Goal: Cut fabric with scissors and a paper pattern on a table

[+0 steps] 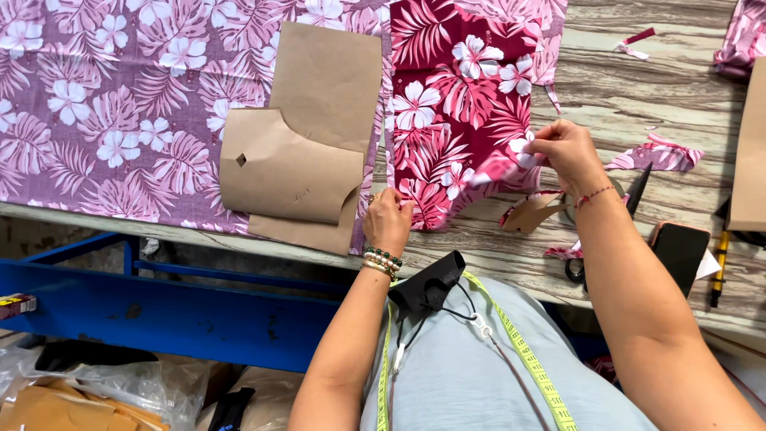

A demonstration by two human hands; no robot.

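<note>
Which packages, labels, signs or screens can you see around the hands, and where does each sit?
Phone: dark screen, orange-edged rectangle, lying flat on the table right of the right forearm.
Small box: far left, below the table edge, yellow and red end showing.
Plastic bags: bottom left under the table, clear, crumpled, holding brown paper.
No signs in view.
</note>
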